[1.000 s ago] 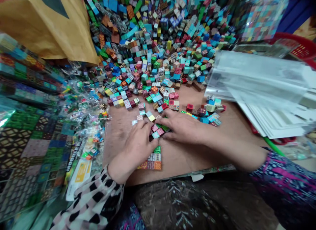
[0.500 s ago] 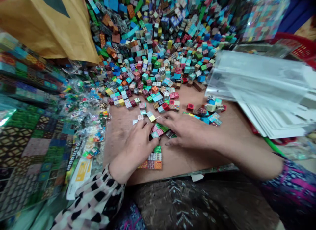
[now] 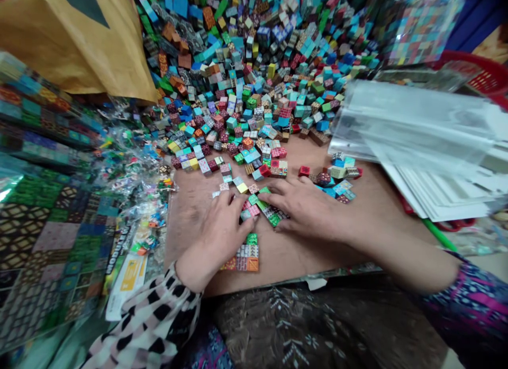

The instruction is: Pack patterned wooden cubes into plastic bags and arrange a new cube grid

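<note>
My left hand rests on the brown board, thumb and index finger closed about a cluster of pink and light-blue patterned cube blocks. Part of that cluster is hidden under its fingers. To the right, my right hand has its fingers and thumb on either side of a slanted row of green and grey patterned blocks. The two groups lie close together at the fingertips. Below my left hand, a flat patch of joined-looking blocks shows green, grey and orange faces, partly covered by the hand.
A large heap of small patterned blocks spreads over the back of the board. Clear plastic sleeves and white cards lie at right, near a red basket. Bagged small pieces and printed block sheets stand left.
My right hand has shifted slightly right and turned the green-and-grey row, which now shows more fully beside the pink cluster. My left hand has stayed nearly in place.
</note>
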Demonstrator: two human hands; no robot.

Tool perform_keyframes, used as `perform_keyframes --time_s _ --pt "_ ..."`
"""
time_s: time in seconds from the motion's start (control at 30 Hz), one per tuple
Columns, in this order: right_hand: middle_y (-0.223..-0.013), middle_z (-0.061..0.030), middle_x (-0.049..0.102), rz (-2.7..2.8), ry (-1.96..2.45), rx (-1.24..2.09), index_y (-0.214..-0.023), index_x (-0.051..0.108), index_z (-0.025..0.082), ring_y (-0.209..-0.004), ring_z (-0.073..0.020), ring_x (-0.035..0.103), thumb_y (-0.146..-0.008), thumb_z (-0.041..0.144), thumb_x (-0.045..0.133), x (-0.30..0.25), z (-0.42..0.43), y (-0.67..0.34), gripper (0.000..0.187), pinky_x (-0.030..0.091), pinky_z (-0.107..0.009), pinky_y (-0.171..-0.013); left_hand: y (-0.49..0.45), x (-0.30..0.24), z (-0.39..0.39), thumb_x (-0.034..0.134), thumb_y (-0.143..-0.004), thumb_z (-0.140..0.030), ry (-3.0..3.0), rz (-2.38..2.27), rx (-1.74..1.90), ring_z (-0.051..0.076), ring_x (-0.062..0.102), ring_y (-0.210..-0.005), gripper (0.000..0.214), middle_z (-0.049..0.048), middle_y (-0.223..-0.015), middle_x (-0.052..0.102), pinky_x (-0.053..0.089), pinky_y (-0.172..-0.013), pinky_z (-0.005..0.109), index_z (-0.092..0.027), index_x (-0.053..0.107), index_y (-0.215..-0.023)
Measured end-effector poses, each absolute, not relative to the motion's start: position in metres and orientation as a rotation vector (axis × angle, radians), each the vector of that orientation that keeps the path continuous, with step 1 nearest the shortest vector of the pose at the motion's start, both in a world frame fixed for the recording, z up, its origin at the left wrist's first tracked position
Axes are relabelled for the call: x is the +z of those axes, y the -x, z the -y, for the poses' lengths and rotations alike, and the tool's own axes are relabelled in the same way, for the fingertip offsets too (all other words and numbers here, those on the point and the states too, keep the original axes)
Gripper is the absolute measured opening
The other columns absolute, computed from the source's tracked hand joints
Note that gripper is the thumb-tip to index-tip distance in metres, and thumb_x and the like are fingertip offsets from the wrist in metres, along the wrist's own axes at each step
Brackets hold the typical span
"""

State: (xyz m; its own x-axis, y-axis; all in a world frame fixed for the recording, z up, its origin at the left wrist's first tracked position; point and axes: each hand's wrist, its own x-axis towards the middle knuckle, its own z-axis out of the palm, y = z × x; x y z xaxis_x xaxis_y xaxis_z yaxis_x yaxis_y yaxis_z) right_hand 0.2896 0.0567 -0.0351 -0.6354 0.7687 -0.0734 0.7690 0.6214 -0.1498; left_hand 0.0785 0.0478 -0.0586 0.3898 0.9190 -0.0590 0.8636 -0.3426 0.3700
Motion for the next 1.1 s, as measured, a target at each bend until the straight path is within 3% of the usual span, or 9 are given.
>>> perform_keyframes --time_s 0.33,0.57,0.7,0.87,0.97,1.1 --pt "-0.132 -0.0157 0.061 -2.834 -1.294 -0.364 -0.13 0.063 0.018 -0.12 -0.0345 0.054 -0.078 0.034 0.08 -0.034 -0.056 -0.281 0.057 0.036 -0.052 -0.104 -0.075 -0.053 -0.052 0.057 -0.087 -0.03 -2.321 -1.602 0.161 0.032 0.057 -0.108 0.041 0.0139 -0.117 0.057 0.049 -0.095 0.051 -0.016 0.064 -0.125" --pt "-0.124 -0.013 0.064 -2.741 -1.277 -0.395 -0.141 0.055 0.024 -0.117 -0.0355 0.054 -0.08 0.04 0.077 -0.027 -0.042 -0.284 0.067 0.041 -0.049 -0.098 -0.072 -0.047 -0.05 0.058 -0.088 -0.031 -2.345 -1.68 0.13 0.035 0.057 -0.114 0.051 0.0162 -0.126 0.057 0.048 -0.096 0.051 -0.015 0.055 -0.137" --pt "-0.143 -0.014 0.051 -2.79 -1.321 -0.492 -0.145 0.05 0.026 -0.128 -0.0358 0.047 -0.078 0.041 0.079 -0.022 -0.04 -0.295 0.075 0.041 -0.05 -0.1 -0.062 -0.037 -0.037 0.061 -0.09 -0.042 -2.451 -1.656 0.186 0.035 0.057 -0.111 0.054 0.0155 -0.126 0.056 0.049 -0.093 0.052 -0.019 0.055 -0.138" --pt "-0.156 -0.012 0.041 -2.799 -1.289 -0.512 -0.147 0.048 0.024 -0.137 -0.0399 0.038 -0.074 0.036 0.081 -0.02 -0.048 -0.298 0.081 0.033 -0.058 -0.108 -0.035 -0.034 -0.013 0.065 -0.085 -0.053 -2.566 -1.357 0.194 0.034 0.055 -0.108 0.047 0.0113 -0.116 0.06 0.048 -0.089 0.052 -0.024 0.066 -0.123" --pt "-0.15 -0.0104 0.05 -2.84 -1.191 -0.517 -0.144 0.051 0.022 -0.135 -0.0361 0.041 -0.077 0.029 0.078 -0.024 -0.05 -0.293 0.073 0.029 -0.056 -0.111 -0.021 -0.041 -0.003 0.073 -0.08 -0.048 -2.582 -1.309 0.078 0.035 0.054 -0.111 0.057 0.0103 -0.125 0.059 0.046 -0.091 0.054 -0.027 0.06 -0.131" --pt "-0.131 -0.0097 0.064 -2.884 -1.195 -0.466 -0.132 0.062 0.02 -0.125 -0.0336 0.049 -0.079 0.03 0.076 -0.031 -0.041 -0.291 0.057 0.034 -0.052 -0.106 -0.013 -0.052 0.003 0.068 -0.085 -0.04 -2.522 -1.287 0.049 0.032 0.056 -0.11 0.055 0.0101 -0.121 0.06 0.048 -0.091 0.05 -0.025 0.054 -0.136"
